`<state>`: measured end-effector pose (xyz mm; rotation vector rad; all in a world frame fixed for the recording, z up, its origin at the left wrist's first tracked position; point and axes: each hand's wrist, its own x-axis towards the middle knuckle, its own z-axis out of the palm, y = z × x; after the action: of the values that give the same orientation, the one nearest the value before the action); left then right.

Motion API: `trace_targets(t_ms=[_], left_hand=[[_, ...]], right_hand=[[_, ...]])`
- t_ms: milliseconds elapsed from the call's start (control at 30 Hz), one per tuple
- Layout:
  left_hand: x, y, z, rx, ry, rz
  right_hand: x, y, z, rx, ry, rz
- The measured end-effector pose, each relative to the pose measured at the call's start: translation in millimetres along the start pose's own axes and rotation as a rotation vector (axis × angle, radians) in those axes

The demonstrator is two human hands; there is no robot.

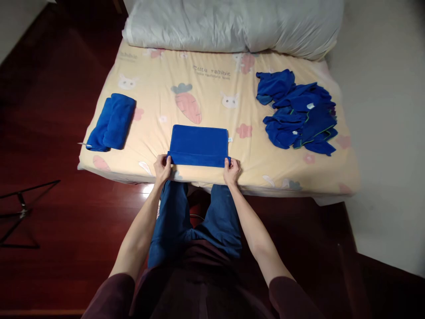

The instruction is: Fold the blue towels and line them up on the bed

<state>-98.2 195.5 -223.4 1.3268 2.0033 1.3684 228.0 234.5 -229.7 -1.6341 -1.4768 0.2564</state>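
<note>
A blue towel (198, 142) lies flat on the near edge of the bed (206, 93), partly folded into a rectangle. My left hand (162, 168) pinches its near left corner. My right hand (231, 170) pinches its near right corner. Both hands are closed on the near edge, which is lifted slightly and turned over. A small white tag shows at the towel's far right corner.
Folded blue towels (113, 122) lie stacked at the bed's left side. A heap of unfolded blue towels (299, 113) lies at the right. A white duvet (232, 24) is bunched along the far end. Dark wood floor surrounds the bed; a black stand (20, 208) is at left.
</note>
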Motion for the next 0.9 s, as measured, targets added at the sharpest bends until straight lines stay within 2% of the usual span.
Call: trace_targets(t_ms=[467,900], left_hand=[[-1.5,-2.5,2.9,0.028,0.052,-0.035],[-7.6,16.7,3.4,0.004,0.134,-0.003]], right_hand=[[1.8,4.3,3.3,-0.024,-0.001,0.004],[0.5,10.4,6.5,-0.08,0.014,-0.039]])
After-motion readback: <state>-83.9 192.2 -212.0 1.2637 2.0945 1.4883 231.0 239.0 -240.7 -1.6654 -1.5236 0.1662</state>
